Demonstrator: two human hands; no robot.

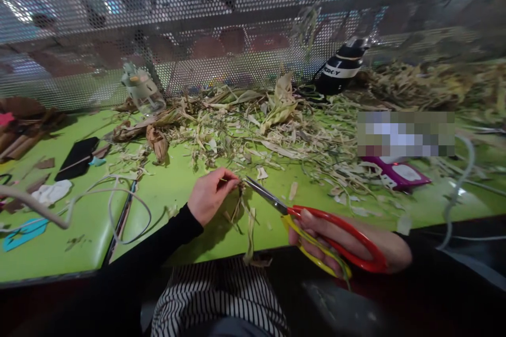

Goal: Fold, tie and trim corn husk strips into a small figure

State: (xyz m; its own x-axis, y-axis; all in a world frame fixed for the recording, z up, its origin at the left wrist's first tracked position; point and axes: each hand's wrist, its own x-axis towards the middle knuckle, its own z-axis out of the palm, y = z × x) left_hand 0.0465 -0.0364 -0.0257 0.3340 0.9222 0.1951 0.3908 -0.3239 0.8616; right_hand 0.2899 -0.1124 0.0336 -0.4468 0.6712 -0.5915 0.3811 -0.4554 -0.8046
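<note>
My left hand (211,193) is closed in a pinch over the green table, with thumb and forefinger together on the top of a small bundle of dried plant strips (238,205). The loose ends of the bundle hang down below the fingertips. My right hand (312,239) is wrapped round the handles of a pair of scissors (290,210), one handle red and the other yellow. The blades look closed or nearly so, and their tips lie right beside the pinched end of the strips. Whether the tips touch the bundle I cannot tell.
Dried husks and strips (237,131) are heaped across the green table (83,242). Behind stand a clear bottle (144,89) and a black bottle (340,71) against a perforated metal screen (190,26). At left lie a phone (77,159) and a looped white cable (113,189); a purple package (401,175) is right.
</note>
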